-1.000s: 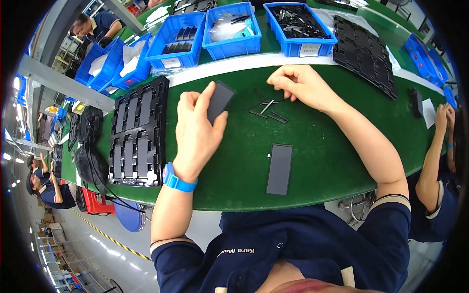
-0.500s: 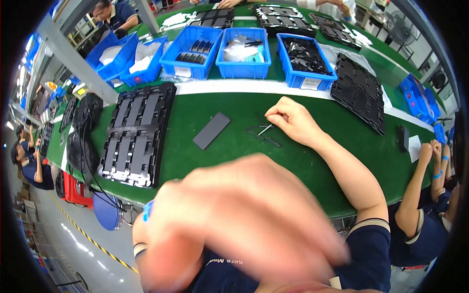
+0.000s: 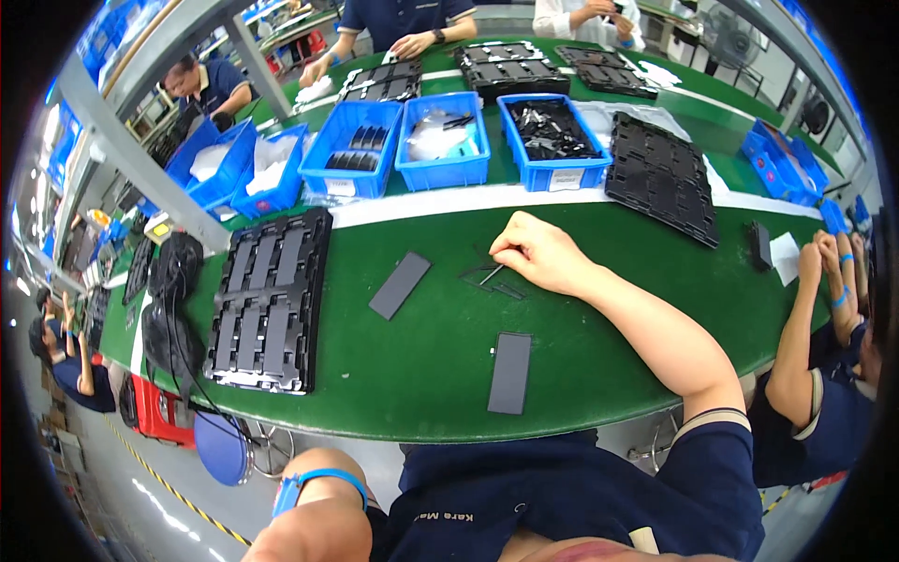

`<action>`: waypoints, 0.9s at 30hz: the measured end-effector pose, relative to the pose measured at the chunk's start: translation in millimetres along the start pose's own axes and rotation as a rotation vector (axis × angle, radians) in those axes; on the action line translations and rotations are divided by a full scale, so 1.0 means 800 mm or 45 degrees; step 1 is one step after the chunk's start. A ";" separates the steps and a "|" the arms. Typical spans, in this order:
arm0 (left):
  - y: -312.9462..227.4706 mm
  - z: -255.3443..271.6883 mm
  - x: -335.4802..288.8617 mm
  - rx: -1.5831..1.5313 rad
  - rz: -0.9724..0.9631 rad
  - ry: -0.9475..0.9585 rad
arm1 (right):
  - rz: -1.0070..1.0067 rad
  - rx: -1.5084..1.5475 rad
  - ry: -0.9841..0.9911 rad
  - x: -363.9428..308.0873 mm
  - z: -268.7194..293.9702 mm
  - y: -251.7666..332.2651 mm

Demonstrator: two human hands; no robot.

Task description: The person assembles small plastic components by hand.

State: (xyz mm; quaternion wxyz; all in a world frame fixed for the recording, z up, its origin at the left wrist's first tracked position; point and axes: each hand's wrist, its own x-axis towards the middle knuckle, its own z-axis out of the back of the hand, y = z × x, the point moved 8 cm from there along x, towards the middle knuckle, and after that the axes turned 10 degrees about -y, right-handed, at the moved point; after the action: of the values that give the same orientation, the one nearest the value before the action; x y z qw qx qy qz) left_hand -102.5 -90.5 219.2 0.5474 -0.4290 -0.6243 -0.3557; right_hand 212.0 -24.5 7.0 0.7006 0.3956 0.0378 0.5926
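My right hand (image 3: 538, 253) is closed in a pinch on a thin rod-like tool (image 3: 489, 275), its light metal end pointing down-left. Several thin black strips (image 3: 506, 287) lie on the table under that tool. My left hand (image 3: 318, 536), below a blue wristband (image 3: 328, 476), is raised close at the lower edge, with its fingers out of view. A flat dark grey rectangular piece (image 3: 400, 285) lies tilted left of the strips. Nearer my body rests a second grey rectangular piece (image 3: 509, 373), with a tiny white bit beside its left edge.
Left on the green table (image 3: 375, 412) is a black tray (image 3: 267, 300) holding several grey pieces, near black cables (image 3: 173, 309). Blue bins (image 3: 351, 150) with parts line the back. Another black tray (image 3: 663, 178) lies at the right. Co-workers sit across and beside.
My left hand has dropped from mid-view to the lower edge, uncovering the nearer grey piece. My right hand keeps its pinch near the strips. The whole view has shifted slightly.
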 end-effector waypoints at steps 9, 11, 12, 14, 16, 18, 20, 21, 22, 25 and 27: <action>0.133 0.018 -0.107 0.883 0.834 0.607 | -0.090 -0.009 0.105 -0.008 0.000 0.013; 0.168 -0.022 -0.181 1.336 0.726 1.269 | -0.066 -0.017 0.142 -0.006 -0.005 0.011; 0.169 -0.021 -0.206 1.342 0.678 1.222 | -0.064 -0.012 0.143 -0.008 -0.003 0.014; 0.182 -0.016 -0.236 1.504 0.808 1.484 | -0.058 0.012 0.097 -0.008 0.006 0.017; 0.182 -0.016 -0.234 1.534 0.811 1.534 | -0.081 0.044 0.104 -0.006 0.001 0.013; 0.185 -0.017 -0.234 1.548 0.818 1.579 | -0.118 0.066 0.115 -0.007 -0.003 0.003; 0.190 -0.014 -0.231 1.500 0.878 1.533 | -0.027 0.130 0.074 -0.002 -0.001 0.002; 0.193 -0.012 -0.228 1.493 0.874 1.536 | -0.032 0.128 0.069 -0.002 0.002 0.001; 0.195 -0.010 -0.226 1.406 0.918 1.517 | -0.060 0.139 0.061 -0.003 0.005 -0.002; 0.202 0.001 -0.226 1.229 1.097 1.415 | -0.087 0.195 0.030 -0.001 0.005 -0.004; 0.207 0.009 -0.230 1.134 1.236 1.320 | -0.088 0.235 0.017 0.001 0.006 0.000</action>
State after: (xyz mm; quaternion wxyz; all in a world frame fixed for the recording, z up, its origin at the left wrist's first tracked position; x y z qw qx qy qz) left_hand 53.9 -47.8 32.1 0.9757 -0.1759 -0.1217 0.0472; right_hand 214.9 -26.3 11.0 0.6810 0.4530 0.1104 0.5646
